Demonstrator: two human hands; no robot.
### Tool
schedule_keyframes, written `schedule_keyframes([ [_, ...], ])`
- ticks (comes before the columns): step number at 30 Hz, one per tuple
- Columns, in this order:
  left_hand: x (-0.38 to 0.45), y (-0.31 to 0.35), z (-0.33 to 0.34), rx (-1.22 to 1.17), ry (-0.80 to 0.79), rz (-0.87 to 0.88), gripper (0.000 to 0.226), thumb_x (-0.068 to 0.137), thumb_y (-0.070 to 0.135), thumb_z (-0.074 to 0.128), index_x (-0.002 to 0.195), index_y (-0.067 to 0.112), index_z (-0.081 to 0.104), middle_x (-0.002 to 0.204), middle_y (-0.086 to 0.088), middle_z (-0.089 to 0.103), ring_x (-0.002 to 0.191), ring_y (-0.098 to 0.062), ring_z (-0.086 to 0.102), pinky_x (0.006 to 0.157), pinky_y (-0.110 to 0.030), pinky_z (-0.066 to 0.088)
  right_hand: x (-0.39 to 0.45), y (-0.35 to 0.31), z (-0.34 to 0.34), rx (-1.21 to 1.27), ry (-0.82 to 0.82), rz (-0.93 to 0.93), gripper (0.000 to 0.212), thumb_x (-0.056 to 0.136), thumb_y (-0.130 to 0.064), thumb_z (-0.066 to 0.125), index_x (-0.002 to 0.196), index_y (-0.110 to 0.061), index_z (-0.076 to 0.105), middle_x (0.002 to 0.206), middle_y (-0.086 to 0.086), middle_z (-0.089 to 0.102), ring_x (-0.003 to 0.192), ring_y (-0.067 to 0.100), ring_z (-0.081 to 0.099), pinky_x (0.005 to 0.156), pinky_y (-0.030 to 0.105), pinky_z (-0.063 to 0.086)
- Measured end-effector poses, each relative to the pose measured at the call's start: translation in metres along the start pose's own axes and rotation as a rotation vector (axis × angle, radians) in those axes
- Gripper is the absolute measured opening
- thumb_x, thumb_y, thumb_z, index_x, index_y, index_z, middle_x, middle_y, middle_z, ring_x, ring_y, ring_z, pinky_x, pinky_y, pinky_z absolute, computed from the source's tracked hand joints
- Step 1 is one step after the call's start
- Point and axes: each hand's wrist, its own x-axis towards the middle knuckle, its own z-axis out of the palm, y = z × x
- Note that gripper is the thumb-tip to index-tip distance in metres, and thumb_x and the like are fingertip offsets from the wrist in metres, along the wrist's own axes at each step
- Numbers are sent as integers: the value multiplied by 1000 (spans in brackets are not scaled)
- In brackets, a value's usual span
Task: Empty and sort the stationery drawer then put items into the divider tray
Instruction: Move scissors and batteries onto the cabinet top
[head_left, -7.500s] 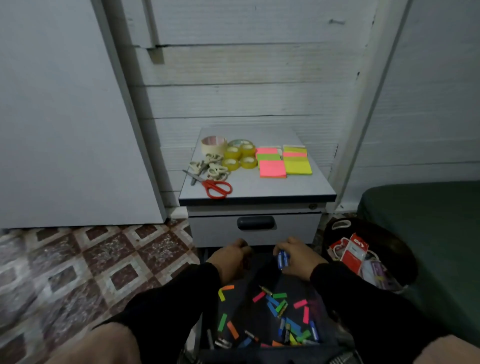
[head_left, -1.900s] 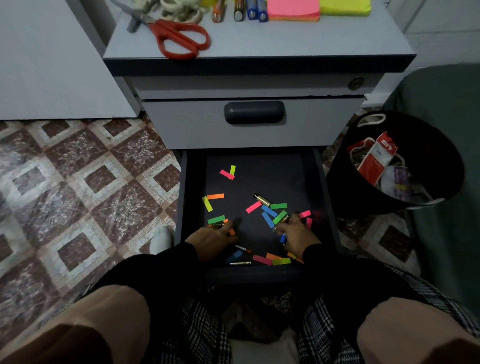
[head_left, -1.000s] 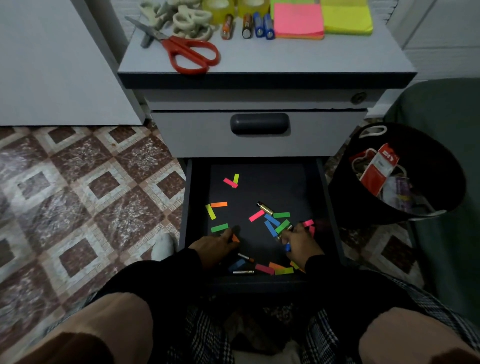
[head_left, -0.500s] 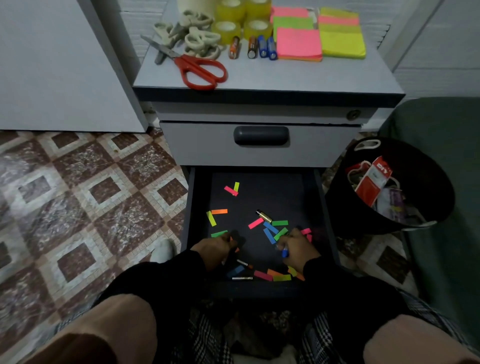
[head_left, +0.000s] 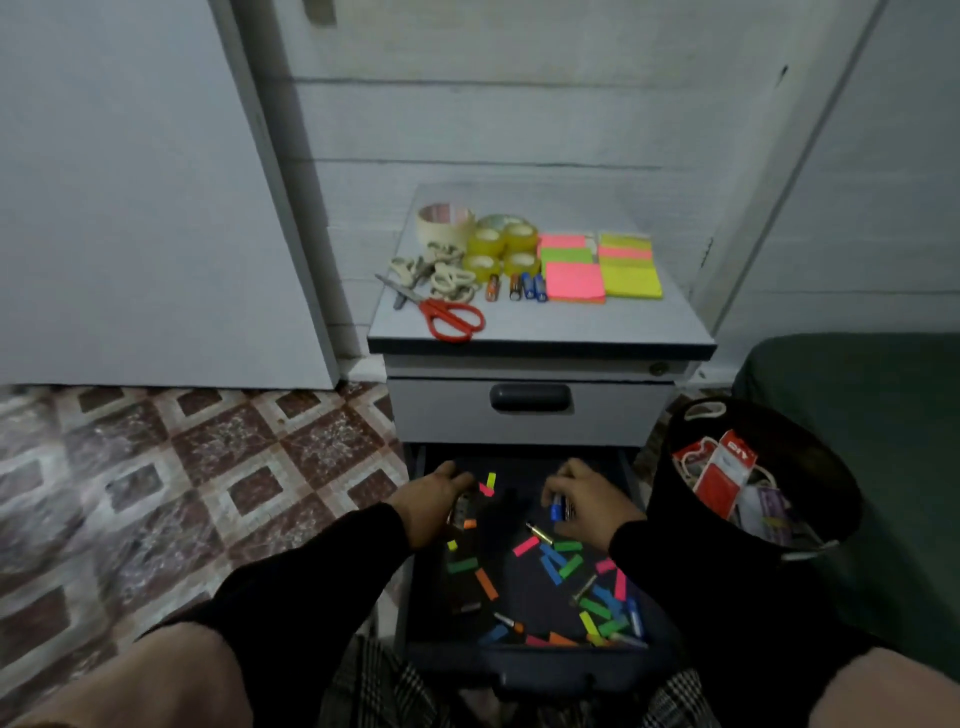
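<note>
The open drawer (head_left: 524, 597) at the foot of the cabinet holds what is left to sort: small batteries and a scatter of bright paper tabs (head_left: 570, 566) on its dark floor. The right hand (head_left: 582, 506) is over the far right part of the drawer, its grip curled round a few blue batteries (head_left: 558, 508) held side by side. The left hand (head_left: 436, 501) is at the far left, fingers curled over something dark and small; it looks like another battery or two, but I cannot tell for sure.

Batteries are hard, smooth and dense for their size, and being round they will roll. Judging by that, they are best taken across the middle of the barrel, several bundled in the palm, and laid down side by side so they steady each other. One brass-coloured battery (head_left: 540, 532) lies loose just near the right hand.

The tabs are the opposite: nearly weightless, thin and limp, lying flat on the drawer floor. They will probably need a fingernail under an edge, or sliding to the drawer wall, and they may cling together or flutter off.

On the bench (head_left: 670, 332) above, batteries (head_left: 527, 287) already lie in a row between the tape rolls (head_left: 498, 247) and the sticky notes (head_left: 574, 280), with red scissors (head_left: 452, 317) at the near left. No divider tray is in view.
</note>
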Motion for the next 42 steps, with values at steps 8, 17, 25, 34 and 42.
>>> schedule_keyframes([
  [8,-16,2,-78,-23,168,22,58,81,18,69,133,20,43,134,-6,37,110,-29,55,91,-36,47,15,-40,-72,-19,135,-69,29,82,-9,64,110,-14,61,112,1,40,106,22,51,83,21,38],
  [17,1,-4,-140,-59,303,35,63,80,21,70,136,17,41,135,-8,38,116,-29,50,97,-35,43,58,-57,-142,-45,215,-87,27,82,-7,65,108,-11,61,114,10,45,102,27,52,90,31,44],
  [25,21,-30,-155,-114,385,55,59,77,21,72,130,22,47,140,-3,36,119,-25,51,96,-34,45,133,-60,-180,-61,257,-58,27,83,-7,64,109,-10,61,115,11,46,102,29,52,80,24,36],
  [34,32,-49,-174,-78,407,27,54,81,24,69,130,20,46,133,-6,42,111,-27,54,92,-37,47,178,-54,-184,-88,233,-29,22,81,-5,63,101,-14,62,100,1,39,89,21,47,75,25,35],
  [42,38,-41,-183,-100,413,30,56,80,32,71,128,17,48,132,-6,42,113,-27,53,94,-36,46,184,-48,-187,-58,244,-18,35,82,-6,66,115,-13,60,115,12,49,101,28,54,74,26,39],
])
